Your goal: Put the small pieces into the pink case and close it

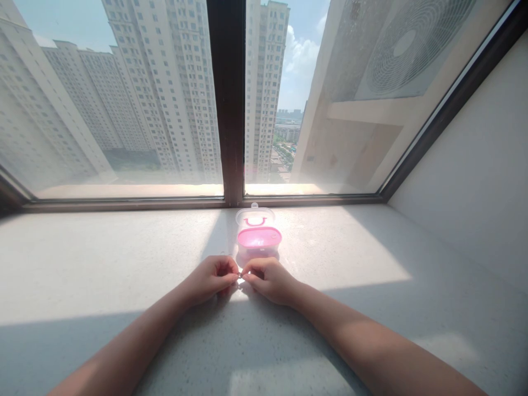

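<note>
Pink-rimmed box [259, 240], dark brown window frame [227, 110], pale sill [103, 258], apparently speckled

A person's bare left forearm [140, 330] and right forearm [350, 330] stretch inward from the lower left and lower right of the frame, bringing the left hand [212, 280] and right hand [270, 278] nearly together just below center, palms turned inward, each thumb and index finger pinched, fingertips [235, 276] almost meeting.

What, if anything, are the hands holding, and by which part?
A tiny object, apparently pinched by the left hand and the right hand at their fingertips; too small to tell what it is or which part they grip.
</note>
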Action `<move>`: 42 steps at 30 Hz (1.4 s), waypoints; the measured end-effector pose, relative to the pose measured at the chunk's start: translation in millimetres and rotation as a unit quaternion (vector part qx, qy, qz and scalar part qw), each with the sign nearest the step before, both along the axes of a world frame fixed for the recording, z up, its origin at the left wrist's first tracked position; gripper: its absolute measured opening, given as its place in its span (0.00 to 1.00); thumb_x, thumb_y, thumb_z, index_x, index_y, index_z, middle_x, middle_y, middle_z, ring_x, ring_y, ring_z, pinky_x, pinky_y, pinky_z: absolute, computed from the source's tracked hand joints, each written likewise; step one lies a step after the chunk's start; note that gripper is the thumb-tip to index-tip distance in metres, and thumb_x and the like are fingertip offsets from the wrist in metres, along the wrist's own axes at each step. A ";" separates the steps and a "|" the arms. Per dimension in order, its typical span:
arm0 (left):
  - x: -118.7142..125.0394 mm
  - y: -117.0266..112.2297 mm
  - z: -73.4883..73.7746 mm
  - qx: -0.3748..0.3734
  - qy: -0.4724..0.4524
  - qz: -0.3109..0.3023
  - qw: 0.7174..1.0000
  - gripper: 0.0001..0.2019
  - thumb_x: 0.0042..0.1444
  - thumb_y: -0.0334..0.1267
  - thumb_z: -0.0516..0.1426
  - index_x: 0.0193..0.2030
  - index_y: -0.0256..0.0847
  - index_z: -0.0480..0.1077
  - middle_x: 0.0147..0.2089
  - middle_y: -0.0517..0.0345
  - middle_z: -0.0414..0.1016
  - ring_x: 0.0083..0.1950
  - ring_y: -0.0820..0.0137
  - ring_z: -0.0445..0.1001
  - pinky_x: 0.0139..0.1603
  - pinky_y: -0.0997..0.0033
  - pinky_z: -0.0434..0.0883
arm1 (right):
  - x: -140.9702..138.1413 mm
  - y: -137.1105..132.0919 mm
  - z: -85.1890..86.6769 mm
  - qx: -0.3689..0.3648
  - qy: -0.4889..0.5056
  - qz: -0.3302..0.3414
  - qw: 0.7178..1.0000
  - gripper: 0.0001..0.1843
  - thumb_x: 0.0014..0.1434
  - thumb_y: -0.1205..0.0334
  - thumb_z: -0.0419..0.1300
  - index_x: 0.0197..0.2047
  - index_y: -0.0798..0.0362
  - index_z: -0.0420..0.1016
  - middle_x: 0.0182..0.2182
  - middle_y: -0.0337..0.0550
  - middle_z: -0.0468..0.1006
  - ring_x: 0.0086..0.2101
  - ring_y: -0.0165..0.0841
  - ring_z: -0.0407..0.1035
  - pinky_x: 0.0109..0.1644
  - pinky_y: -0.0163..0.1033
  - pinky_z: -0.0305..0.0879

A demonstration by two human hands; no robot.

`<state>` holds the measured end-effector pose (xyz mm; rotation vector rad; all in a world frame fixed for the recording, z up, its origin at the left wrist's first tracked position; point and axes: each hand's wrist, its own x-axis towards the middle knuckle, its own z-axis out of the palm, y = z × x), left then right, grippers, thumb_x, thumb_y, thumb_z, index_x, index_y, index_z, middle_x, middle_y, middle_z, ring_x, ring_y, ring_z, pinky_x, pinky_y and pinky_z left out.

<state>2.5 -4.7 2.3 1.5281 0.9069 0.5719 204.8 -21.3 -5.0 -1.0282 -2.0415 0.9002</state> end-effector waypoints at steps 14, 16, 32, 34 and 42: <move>0.2 -0.6 -0.4 0.018 -0.002 -0.013 1.000 0.07 0.53 0.37 0.58 0.33 0.35 0.66 0.22 0.62 0.69 0.22 0.76 0.65 0.23 0.76 0.62 | -5.3 -6.5 -1.0 0.020 0.044 -0.020 0.999 0.02 0.51 0.69 0.60 0.29 0.57 0.74 0.17 0.33 0.65 0.19 0.23 0.56 0.22 0.28 0.52; -0.5 -0.2 -0.3 0.009 -0.001 -0.008 1.000 0.08 0.53 0.38 0.59 0.37 0.36 0.66 0.22 0.63 0.69 0.22 0.75 0.66 0.24 0.76 0.63 | -3.2 -7.2 7.7 0.060 0.070 -0.025 0.995 0.01 0.51 0.69 0.59 0.30 0.57 0.73 0.17 0.32 0.63 0.19 0.23 0.55 0.22 0.29 0.52; -4.1 2.2 -4.3 0.015 0.026 -0.006 1.000 0.09 0.52 0.38 0.60 0.36 0.36 0.67 0.23 0.63 0.68 0.23 0.75 0.67 0.24 0.76 0.64 | 71.6 41.8 59.2 0.078 -0.086 -0.164 0.980 0.06 0.52 0.62 0.58 0.26 0.55 0.71 0.16 0.32 0.61 0.19 0.25 0.52 0.23 0.32 0.47; -4.4 2.6 -3.9 0.013 0.024 -0.009 1.000 0.10 0.51 0.38 0.60 0.36 0.36 0.67 0.24 0.62 0.68 0.23 0.74 0.68 0.24 0.75 0.65 | 71.0 41.0 60.5 0.070 -0.098 -0.157 0.980 0.06 0.52 0.62 0.58 0.26 0.55 0.71 0.17 0.33 0.61 0.20 0.25 0.53 0.23 0.32 0.47; -4.9 2.9 -3.5 0.014 0.030 -0.010 0.999 0.11 0.51 0.40 0.60 0.37 0.35 0.68 0.24 0.62 0.68 0.23 0.75 0.68 0.24 0.76 0.65 | 64.2 41.5 48.1 0.077 -0.146 -0.147 0.975 0.05 0.51 0.64 0.57 0.27 0.55 0.72 0.19 0.35 0.65 0.21 0.26 0.56 0.25 0.32 0.49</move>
